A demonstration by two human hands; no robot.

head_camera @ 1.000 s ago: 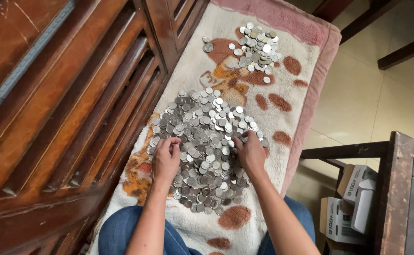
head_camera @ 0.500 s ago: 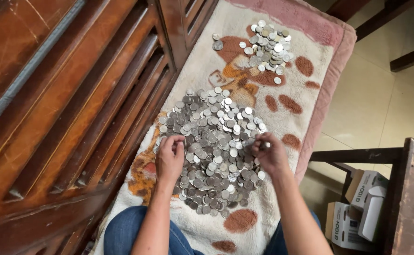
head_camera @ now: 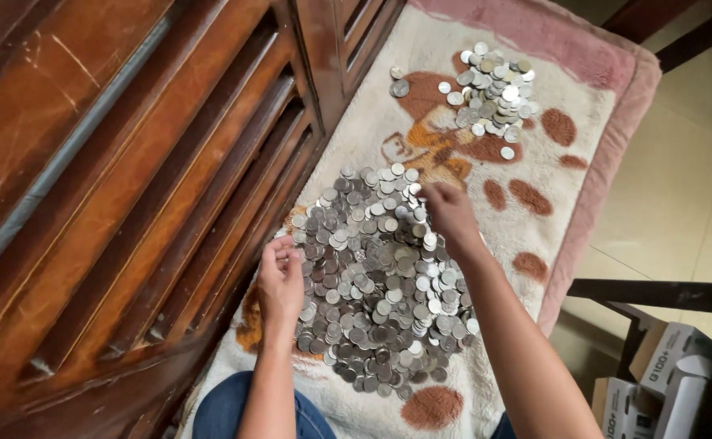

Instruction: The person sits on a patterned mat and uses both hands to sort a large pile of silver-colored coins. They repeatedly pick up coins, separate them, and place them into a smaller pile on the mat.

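- The left hand [head_camera: 281, 272] is bent at the wrist, its fingers curled together on small silver coins at the near left edge of the large heap of round silver metal coins [head_camera: 380, 284].
- The right hand [head_camera: 449, 213] reaches forward, its fingers pinched over the heap's far edge; whether they hold a coin, I cannot tell.
- The heap lies on a cream fluffy mat with brown spots [head_camera: 535, 236].

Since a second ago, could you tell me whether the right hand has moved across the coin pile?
Yes. The right hand has moved from the big coin pile's right edge to its far edge, towards the smaller coin pile.
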